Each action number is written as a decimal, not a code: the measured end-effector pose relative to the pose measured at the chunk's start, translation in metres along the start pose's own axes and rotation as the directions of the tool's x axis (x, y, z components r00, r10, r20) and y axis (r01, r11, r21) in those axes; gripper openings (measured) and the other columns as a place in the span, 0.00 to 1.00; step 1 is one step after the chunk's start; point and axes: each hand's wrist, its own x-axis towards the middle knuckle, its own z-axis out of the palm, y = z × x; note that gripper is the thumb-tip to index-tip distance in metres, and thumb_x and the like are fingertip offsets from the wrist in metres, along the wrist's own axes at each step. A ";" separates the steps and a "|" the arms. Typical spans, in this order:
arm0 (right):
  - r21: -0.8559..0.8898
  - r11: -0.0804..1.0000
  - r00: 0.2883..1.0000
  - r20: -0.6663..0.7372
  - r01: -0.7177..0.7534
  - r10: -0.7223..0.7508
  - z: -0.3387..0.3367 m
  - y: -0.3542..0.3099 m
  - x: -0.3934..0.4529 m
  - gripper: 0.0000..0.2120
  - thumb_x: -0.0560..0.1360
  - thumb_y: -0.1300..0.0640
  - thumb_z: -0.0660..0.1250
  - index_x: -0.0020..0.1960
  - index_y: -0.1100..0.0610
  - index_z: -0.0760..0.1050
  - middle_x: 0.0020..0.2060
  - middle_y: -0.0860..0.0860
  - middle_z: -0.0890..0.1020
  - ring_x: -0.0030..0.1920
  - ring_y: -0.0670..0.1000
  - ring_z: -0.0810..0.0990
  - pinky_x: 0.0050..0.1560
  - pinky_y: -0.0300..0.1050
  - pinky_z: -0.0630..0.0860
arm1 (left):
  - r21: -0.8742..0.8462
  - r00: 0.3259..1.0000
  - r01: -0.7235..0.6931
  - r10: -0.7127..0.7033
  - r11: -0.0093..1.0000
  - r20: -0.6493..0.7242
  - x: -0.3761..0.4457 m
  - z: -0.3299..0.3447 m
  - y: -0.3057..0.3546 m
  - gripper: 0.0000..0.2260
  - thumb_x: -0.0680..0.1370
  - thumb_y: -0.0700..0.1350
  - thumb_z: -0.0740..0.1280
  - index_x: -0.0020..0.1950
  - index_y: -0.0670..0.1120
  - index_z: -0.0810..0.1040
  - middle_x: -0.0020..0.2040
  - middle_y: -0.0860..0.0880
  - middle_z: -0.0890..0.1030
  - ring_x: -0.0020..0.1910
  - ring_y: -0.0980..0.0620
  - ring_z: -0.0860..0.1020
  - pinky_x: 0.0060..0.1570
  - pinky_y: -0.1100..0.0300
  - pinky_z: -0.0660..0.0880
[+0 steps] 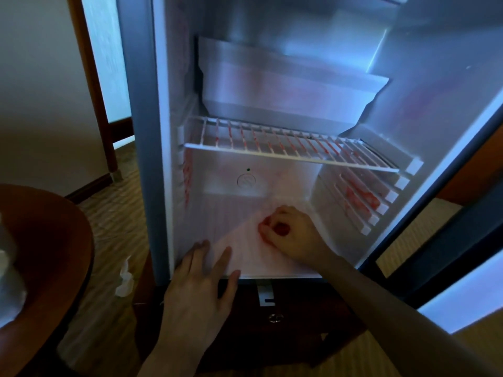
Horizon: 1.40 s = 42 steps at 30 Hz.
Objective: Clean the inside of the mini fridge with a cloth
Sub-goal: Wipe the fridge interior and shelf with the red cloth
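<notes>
The head camera looks down into an open mini fridge (272,164) that stands on a dark wooden cabinet (285,322). A white cloth (245,248), thin and pale with red marks on it, lies on the fridge floor, reaching from the front lip back toward the middle. The right hand (291,232) is inside the lower compartment with its fingers curled down onto the cloth, bunching a red-stained part of it under the fingertips. The left hand (201,289) rests at the front edge of the fridge floor with its fingers straight and spread, the fingertips lying flat on the near corner of the cloth and pinning it down.

Above the hands, a white wire shelf (285,148) spans the fridge, and its bars carry red streaks. More red smears show on the ribbed right wall (359,200) and on the left wall (186,183). A round dial (246,181) sits on the back wall below the shelf, and a boxy freezer compartment (285,88) hangs above it.

To the left, a round wooden table (54,254) holds crumpled white material, blurred at the frame edge. A crumpled white tissue (125,278) lies on the patterned carpet (114,219) beside the cabinet.
</notes>
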 end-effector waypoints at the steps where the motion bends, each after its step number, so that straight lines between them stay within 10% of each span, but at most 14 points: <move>1: 0.004 0.999 0.998 -0.042 0.050 -0.050 0.000 -0.002 -0.007 0.11 0.72 0.43 0.70 0.38 0.50 0.79 0.45 0.46 0.80 0.51 0.50 0.78 0.54 0.51 0.76 | 0.002 1.000 -0.005 0.005 1.000 0.000 -0.001 0.001 -0.001 0.24 0.78 0.62 0.57 0.69 0.55 0.79 0.68 0.43 0.76 0.66 0.43 0.75 0.61 0.48 0.77; 6: -0.241 0.964 0.987 -0.140 -0.110 0.078 0.012 0.008 -0.041 0.24 0.76 0.36 0.61 0.66 0.47 0.76 0.66 0.51 0.74 0.65 0.55 0.71 0.66 0.54 0.72 | 0.008 1.000 -0.006 0.006 1.000 0.009 -0.002 0.000 -0.002 0.23 0.79 0.61 0.60 0.71 0.55 0.77 0.70 0.43 0.75 0.68 0.43 0.73 0.64 0.48 0.75; 13: 0.117 0.976 0.981 -0.033 -0.186 0.191 0.017 -0.011 0.003 0.14 0.70 0.36 0.72 0.44 0.45 0.76 0.49 0.40 0.76 0.50 0.44 0.77 0.51 0.42 0.74 | 0.012 1.000 -0.002 0.002 1.000 0.009 -0.001 0.000 0.001 0.25 0.79 0.63 0.57 0.70 0.55 0.77 0.70 0.43 0.75 0.68 0.44 0.73 0.63 0.49 0.74; 18: 0.049 0.997 0.998 0.020 0.052 -0.053 0.021 -0.012 -0.024 0.13 0.77 0.47 0.62 0.61 0.43 0.73 0.57 0.42 0.77 0.56 0.46 0.75 0.54 0.42 0.75 | 0.015 1.000 -0.004 0.004 1.000 -0.006 -0.001 0.003 -0.002 0.24 0.78 0.62 0.58 0.70 0.55 0.78 0.70 0.43 0.75 0.67 0.44 0.73 0.62 0.49 0.75; 24: -0.078 0.956 0.956 -0.106 -0.284 0.275 0.034 -0.022 0.043 0.13 0.80 0.49 0.64 0.57 0.54 0.82 0.58 0.52 0.81 0.58 0.56 0.78 0.63 0.49 0.71 | 0.000 0.999 -0.020 0.020 1.000 -0.030 -0.001 0.003 -0.002 0.24 0.79 0.62 0.57 0.69 0.55 0.78 0.69 0.43 0.75 0.66 0.43 0.74 0.61 0.47 0.76; 31: 0.186 0.978 0.991 0.080 0.095 -0.112 0.025 -0.036 -0.028 0.22 0.79 0.44 0.66 0.72 0.41 0.70 0.59 0.43 0.79 0.57 0.42 0.78 0.60 0.35 0.75 | -0.004 0.999 -0.021 0.021 1.000 -0.032 -0.002 0.005 -0.004 0.21 0.82 0.61 0.59 0.70 0.55 0.78 0.69 0.43 0.75 0.67 0.42 0.74 0.58 0.47 0.78; 37: -0.116 0.958 0.960 -0.133 -0.263 0.248 0.006 0.034 -0.024 0.13 0.80 0.52 0.65 0.62 0.54 0.79 0.57 0.55 0.81 0.54 0.58 0.80 0.55 0.48 0.75 | 0.006 1.000 -0.025 0.025 1.000 -0.017 -0.002 0.002 -0.003 0.22 0.81 0.61 0.58 0.70 0.54 0.78 0.69 0.42 0.75 0.67 0.42 0.74 0.60 0.47 0.78; 42: -0.033 0.948 0.938 -0.157 -0.318 0.309 0.037 -0.005 0.046 0.15 0.82 0.51 0.61 0.64 0.52 0.78 0.61 0.54 0.79 0.58 0.59 0.77 0.58 0.48 0.73 | 0.007 0.999 -0.019 0.020 1.000 -0.040 0.000 0.006 -0.003 0.21 0.82 0.62 0.57 0.70 0.55 0.78 0.69 0.44 0.75 0.67 0.44 0.74 0.62 0.49 0.75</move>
